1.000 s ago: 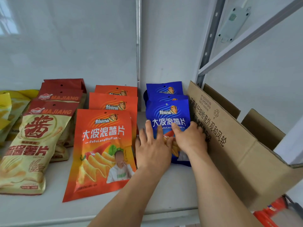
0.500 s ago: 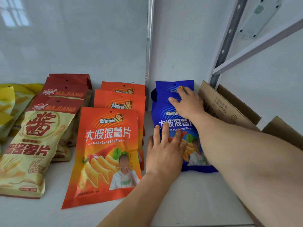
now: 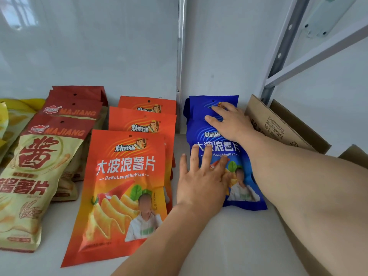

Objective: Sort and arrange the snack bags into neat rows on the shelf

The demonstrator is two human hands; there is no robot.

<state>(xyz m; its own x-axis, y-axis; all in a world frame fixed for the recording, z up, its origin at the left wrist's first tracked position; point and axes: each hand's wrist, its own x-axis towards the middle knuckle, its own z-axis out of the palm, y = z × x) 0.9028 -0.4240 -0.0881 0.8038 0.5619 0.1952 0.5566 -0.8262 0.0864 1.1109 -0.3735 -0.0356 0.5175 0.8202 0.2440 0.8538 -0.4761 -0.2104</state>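
Blue chip bags (image 3: 211,136) lie overlapped in a row on the white shelf (image 3: 229,236), right of centre. My left hand (image 3: 201,180) lies flat with spread fingers on the lower left of the front blue bag. My right hand (image 3: 231,122) reaches further back and presses straight fingers on the tops of the rear blue bags. To the left runs a row of three orange chip bags (image 3: 127,176). Beyond it lies a row of red-and-cream Majiang bags (image 3: 35,168).
An open cardboard box (image 3: 278,126) stands against the right side of the blue row. Yellow bags (image 3: 12,116) lie at the far left edge. A white back wall with a metal upright (image 3: 180,56) closes the shelf behind.
The view has shifted slightly closer. My right hand stays on the rear blue bags and my left hand stays on the front blue bag, both nearly unmoved since half a second ago.
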